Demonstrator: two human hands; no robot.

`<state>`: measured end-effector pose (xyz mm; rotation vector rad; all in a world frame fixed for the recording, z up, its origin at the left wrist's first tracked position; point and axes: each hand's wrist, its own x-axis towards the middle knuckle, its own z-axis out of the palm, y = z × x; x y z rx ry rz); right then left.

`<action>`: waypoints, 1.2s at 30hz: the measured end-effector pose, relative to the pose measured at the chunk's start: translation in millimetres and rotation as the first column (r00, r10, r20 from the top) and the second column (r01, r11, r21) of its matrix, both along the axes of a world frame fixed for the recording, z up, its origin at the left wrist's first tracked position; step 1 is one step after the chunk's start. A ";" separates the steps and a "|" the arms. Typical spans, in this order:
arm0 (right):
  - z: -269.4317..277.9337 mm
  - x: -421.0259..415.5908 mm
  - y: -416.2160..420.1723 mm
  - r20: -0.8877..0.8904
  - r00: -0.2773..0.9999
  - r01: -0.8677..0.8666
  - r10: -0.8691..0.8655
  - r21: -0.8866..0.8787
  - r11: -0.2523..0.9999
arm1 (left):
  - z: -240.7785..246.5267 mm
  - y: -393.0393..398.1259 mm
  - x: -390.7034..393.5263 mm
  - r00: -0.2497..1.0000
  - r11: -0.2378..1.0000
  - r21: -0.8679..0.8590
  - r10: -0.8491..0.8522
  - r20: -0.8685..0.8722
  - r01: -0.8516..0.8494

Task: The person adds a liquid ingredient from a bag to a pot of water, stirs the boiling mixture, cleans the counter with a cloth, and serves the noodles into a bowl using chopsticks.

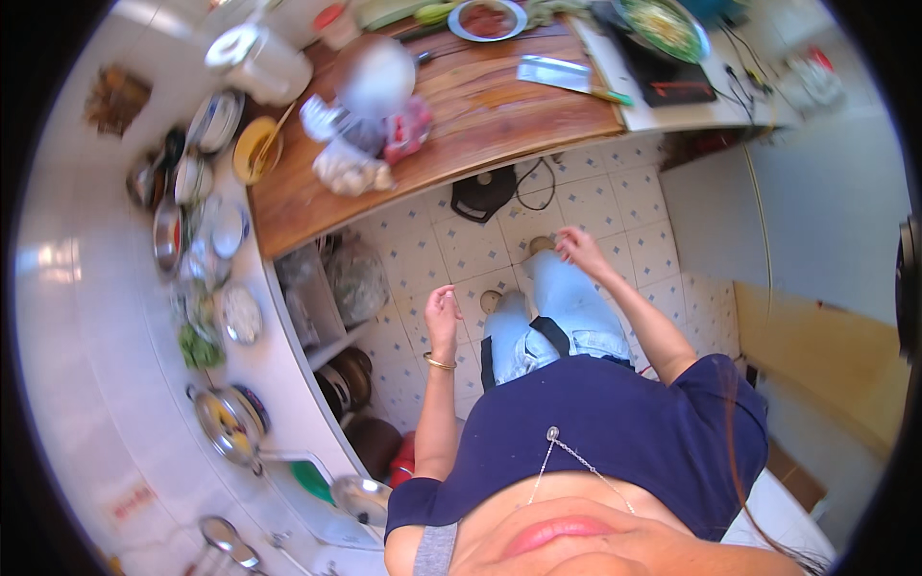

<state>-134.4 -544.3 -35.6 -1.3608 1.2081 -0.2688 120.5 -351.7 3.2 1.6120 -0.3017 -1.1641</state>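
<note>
My left hand (442, 317), with a gold-coloured bangle at its wrist, hangs with curled fingers over the tiled floor and touches nothing. My right hand (580, 250) is in the air above my knee, fingers loosely bent and holding nothing. Before me stands a wooden worktop (461, 122). On it a cleaver (553, 73) with a green-tipped handle lies near the right end. A plate of reddish meat (488, 20) sits at the back. Bags of garlic bulbs (349, 169) and a pink-red packet (408, 129) rest towards the left, beside a partly blurred, round whitish thing (378, 75).
On the left counter are a yellow bowl with chopsticks (258, 150), a white plate (242, 313), leafy greens (199, 347) and a steel pot (227, 425). A green-rimmed dish (666, 29) stands at the back right. A black appliance with a cord (484, 193) is on the floor.
</note>
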 end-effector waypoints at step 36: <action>106.5 -99.9 -368.2 0.022 0.984 -0.140 0.174 -0.499 0.855 | 39.1 -354.3 -160.8 0.990 0.991 -0.018 -0.134 0.052 0.135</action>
